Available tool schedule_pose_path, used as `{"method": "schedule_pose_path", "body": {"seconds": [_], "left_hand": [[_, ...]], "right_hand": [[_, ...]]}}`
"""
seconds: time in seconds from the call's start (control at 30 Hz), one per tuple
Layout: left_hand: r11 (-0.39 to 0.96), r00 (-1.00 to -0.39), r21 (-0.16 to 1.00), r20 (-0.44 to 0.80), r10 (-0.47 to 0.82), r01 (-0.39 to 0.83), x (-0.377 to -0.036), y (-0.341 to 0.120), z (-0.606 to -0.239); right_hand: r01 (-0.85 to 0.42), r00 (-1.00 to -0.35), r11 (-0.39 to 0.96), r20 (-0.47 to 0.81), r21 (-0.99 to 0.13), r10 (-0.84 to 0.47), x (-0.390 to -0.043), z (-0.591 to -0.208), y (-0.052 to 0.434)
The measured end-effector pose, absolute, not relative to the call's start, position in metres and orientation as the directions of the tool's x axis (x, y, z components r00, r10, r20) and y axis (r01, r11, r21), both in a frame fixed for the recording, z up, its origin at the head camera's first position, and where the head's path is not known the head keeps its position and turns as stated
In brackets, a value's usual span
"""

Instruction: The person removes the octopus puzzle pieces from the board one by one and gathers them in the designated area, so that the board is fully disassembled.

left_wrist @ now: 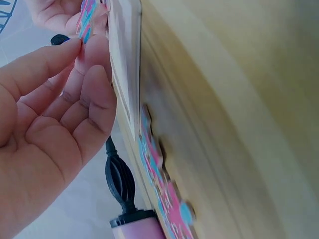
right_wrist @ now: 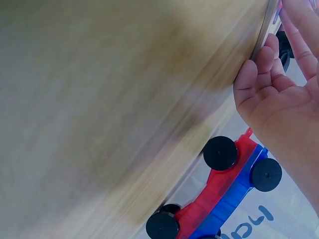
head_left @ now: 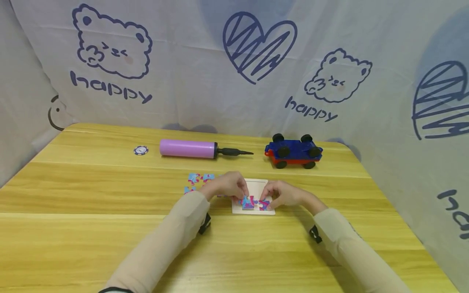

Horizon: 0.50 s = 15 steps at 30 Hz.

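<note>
My left hand (head_left: pixel 231 185) pinches a blue and pink jigsaw puzzle piece (head_left: pixel 247 202) between thumb and fingertips, over a white puzzle tray (head_left: pixel 258 185). In the left wrist view, the piece (left_wrist: pixel 86 19) is tilted, with its edge at the left thumb and fingertips. Just to the right, my right hand (head_left: pixel 283 194) holds another puzzle piece (head_left: pixel 264 204) by its edges at the tray's right side. The two pieces are close together, with a narrow gap showing. In the right wrist view, the right hand's (right_wrist: pixel 279 94) lower fingers rest near the tray's edge, its fingertips partly cut off.
Several loose puzzle pieces (head_left: pixel 193 178) lie left of the tray, partly behind the left arm. Farther back are a purple hand pump (head_left: pixel 188 149), a poker chip (head_left: pixel 141 150) and blue and red toy cars (head_left: pixel 293 151), one upside down on the other. A printed curtain (head_left: pixel 183 81) hangs behind the table.
</note>
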State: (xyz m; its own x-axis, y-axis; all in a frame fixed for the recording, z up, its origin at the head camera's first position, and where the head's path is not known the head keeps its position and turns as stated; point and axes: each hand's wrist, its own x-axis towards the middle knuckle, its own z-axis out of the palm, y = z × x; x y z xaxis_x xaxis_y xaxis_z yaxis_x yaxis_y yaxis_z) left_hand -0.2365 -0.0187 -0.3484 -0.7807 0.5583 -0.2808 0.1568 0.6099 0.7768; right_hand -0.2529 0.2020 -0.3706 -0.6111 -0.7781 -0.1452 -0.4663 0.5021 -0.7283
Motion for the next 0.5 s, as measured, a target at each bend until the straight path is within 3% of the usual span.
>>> {"method": "schedule_pose_path", "body": {"seconds": [0.5], "left_hand": [[0.545,-0.770,0.812,-0.208,0.603,0.207,-0.232,-0.057,-0.351]], "right_hand": [[-0.451,-0.626,0.516,-0.153,-0.728,-0.765,-0.252,-0.370,0.202]]}}
